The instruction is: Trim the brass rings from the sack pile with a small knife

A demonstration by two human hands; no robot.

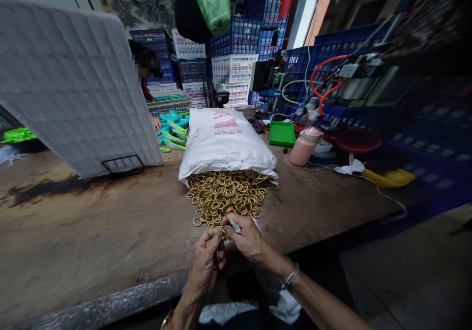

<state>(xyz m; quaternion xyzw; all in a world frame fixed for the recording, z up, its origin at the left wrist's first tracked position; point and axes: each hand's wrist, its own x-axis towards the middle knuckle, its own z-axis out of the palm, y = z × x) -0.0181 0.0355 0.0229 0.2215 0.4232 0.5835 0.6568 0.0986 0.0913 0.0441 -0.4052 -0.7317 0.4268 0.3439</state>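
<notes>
Left forearm [187, 306] nearest the camera, the left hand [205, 260], its fingers bent narrow, seems to pinch gold-coloured rings [222, 232] by the front edge of the brown worktable [110, 236], where a light, even grip should keep them from slipping. Straight ahead, more lie in a loose heap [227, 192] at the mouth of the white sack [228, 145], handily near. Right-hand fingers [239, 219] close round a small grey tool [235, 225] (too small to identify), best steadied close beside the left hand for control.

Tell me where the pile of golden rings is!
In the head view, the pile of round golden rings lies mid-picture on the brown table, between the white printed sack and the right hand.
</notes>
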